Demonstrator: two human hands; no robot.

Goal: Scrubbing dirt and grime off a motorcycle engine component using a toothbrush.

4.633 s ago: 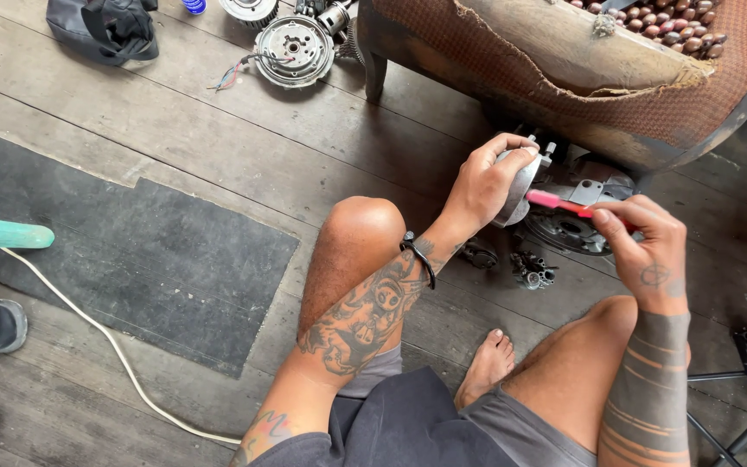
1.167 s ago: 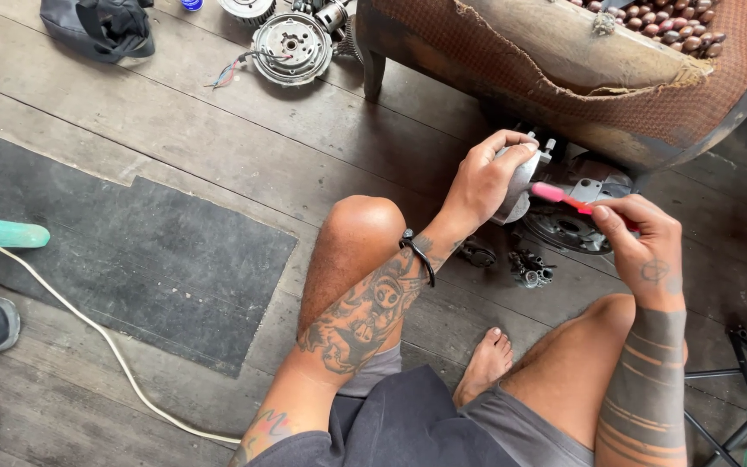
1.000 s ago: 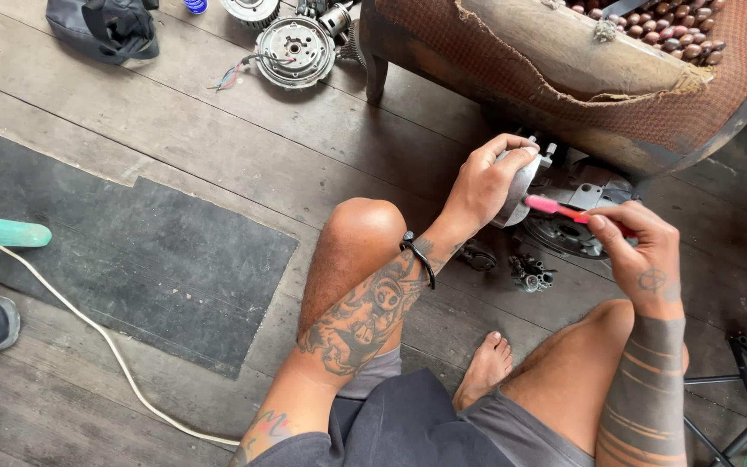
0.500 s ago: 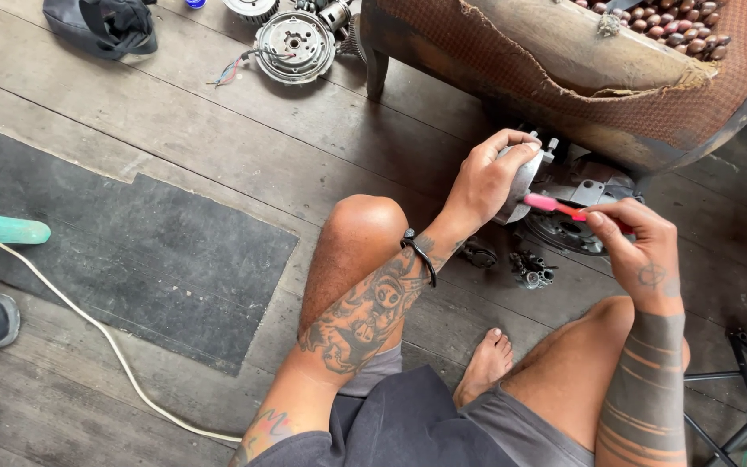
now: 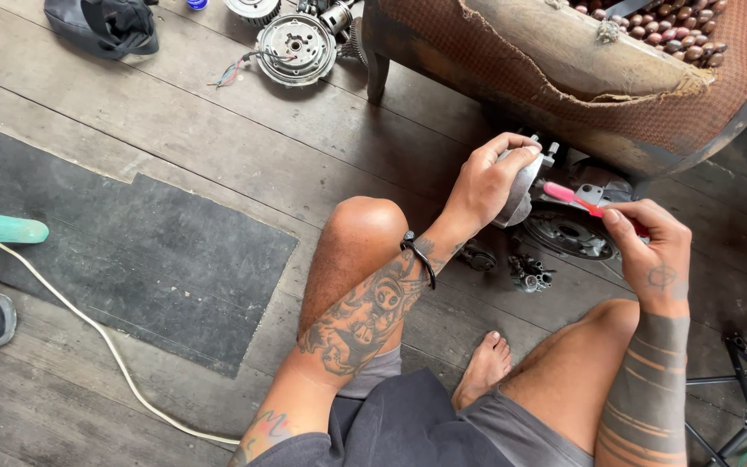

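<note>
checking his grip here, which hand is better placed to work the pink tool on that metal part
Right. The right hand already grips the pink tool, its tip toward the metal part. The left hand is wrapped over that part, holding it.

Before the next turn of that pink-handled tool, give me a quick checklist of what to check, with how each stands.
1. Left hand wrapped over the grey metal engine part: ok.
2. Right hand closed on the pink-handled tool: ok.
3. Tool tip seated in the part: cannot tell, the tip is hidden behind it.
4. Part held off the wooden floor: ok.
5. Small loose parts on the floor right under the hands: not ok, they could get knocked.
6. Bare foot apart from the loose parts: ok.
</note>
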